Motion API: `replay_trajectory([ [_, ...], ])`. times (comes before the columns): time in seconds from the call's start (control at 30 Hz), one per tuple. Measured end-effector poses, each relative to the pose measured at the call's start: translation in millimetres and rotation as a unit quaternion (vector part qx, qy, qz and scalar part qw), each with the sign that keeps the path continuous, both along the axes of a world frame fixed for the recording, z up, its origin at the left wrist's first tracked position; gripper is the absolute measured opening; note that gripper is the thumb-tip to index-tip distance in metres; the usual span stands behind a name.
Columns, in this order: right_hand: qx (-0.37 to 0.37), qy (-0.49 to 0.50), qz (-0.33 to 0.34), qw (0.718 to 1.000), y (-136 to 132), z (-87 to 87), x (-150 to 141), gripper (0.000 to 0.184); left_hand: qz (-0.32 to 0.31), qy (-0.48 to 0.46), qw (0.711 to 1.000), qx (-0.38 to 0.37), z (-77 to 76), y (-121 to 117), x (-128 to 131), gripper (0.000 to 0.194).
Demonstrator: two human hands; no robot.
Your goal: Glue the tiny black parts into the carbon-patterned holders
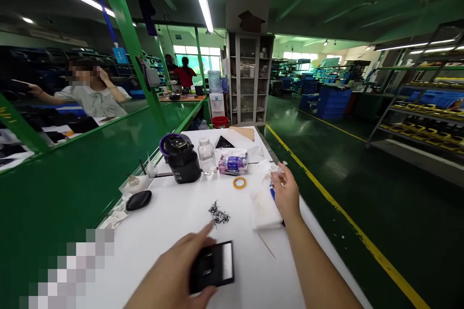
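My left hand (184,263) is wrapped around a flat black rectangular case (212,266) with a white panel along its right side, held low over the white table. My right hand (286,190) has its fingers bent together at the table's right edge. Something blue (272,193) shows beside those fingers; its kind I cannot make out. Below and left of this hand lies a white cloth-like stack (265,210). A small heap of short black bits (219,214) sits just beyond the left hand. Between the two hands rests a thin wooden stick (267,245).
A yellow tape roll (239,183), a tissue pack (233,162), a clear bottle (207,156) and a black jug (181,159) stand farther back. At left are a black oval object (138,200) and a small tray (135,184). A person (92,89) sits beyond the green partition (72,174).
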State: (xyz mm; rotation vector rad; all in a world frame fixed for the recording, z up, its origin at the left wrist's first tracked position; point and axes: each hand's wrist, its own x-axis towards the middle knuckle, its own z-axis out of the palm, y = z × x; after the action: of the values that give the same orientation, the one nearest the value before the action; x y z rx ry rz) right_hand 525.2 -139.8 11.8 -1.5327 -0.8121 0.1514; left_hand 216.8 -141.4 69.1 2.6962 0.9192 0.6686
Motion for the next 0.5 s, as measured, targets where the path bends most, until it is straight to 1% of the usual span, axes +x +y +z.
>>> replay_trajectory([
  [0.03, -0.009, -0.003, 0.003, 1.0, -1, 0.0, 1, 0.056, -0.035, 0.036, 0.998, -0.034, -4.8, 5, 11, 0.08],
  [0.07, -0.021, -0.005, 0.011, 1.0, -2, -0.3, 3, 0.054, -0.059, 0.07, 0.994, -0.065, -10.3, 9, 21, 0.082],
  [0.13, -0.051, -0.011, 0.035, 0.998, -2, -1.0, 5, 0.048, -0.079, 0.11, 0.985, -0.109, -23.2, 15, 33, 0.082],
  [0.2, -0.072, -0.015, 0.051, 0.996, -2, 0.2, 4, 0.042, -0.068, 0.107, 0.982, -0.141, -36.0, 19, 33, 0.083],
  [0.27, -0.072, -0.021, 0.043, 0.996, -3, 5.9, -1, 0.043, -0.047, 0.09, 0.98, -0.17, -44.2, 21, 25, 0.083],
  [0.3, -0.055, -0.021, 0.035, 0.998, -4, 10.8, -6, 0.046, -0.031, 0.085, 0.98, -0.179, -45.2, 22, 21, 0.081],
  [0.37, 0.019, 0.014, 0.043, 0.999, -7, 23.7, -19, 0.048, -0.004, 0.086, 0.98, -0.179, -40.3, 21, 16, 0.079],
  [0.4, 0.086, 0.067, 0.075, 0.991, -10, 31.1, -27, 0.046, 0.003, 0.089, 0.981, -0.172, -35.2, 20, 17, 0.079],
  [0.43, 0.142, 0.136, 0.132, 0.972, -14, 38.5, -35, 0.043, 0.007, 0.091, 0.982, -0.163, -29.3, 20, 19, 0.08],
  [0.47, 0.178, 0.205, 0.204, 0.94, -19, 45.4, -44, 0.04, 0.006, 0.092, 0.984, -0.155, -23.6, 19, 24, 0.083],
  [0.5, 0.2, 0.268, 0.277, 0.901, -24, 51.3, -52, 0.038, 0.002, 0.089, 0.985, -0.148, -19.0, 18, 29, 0.086],
])
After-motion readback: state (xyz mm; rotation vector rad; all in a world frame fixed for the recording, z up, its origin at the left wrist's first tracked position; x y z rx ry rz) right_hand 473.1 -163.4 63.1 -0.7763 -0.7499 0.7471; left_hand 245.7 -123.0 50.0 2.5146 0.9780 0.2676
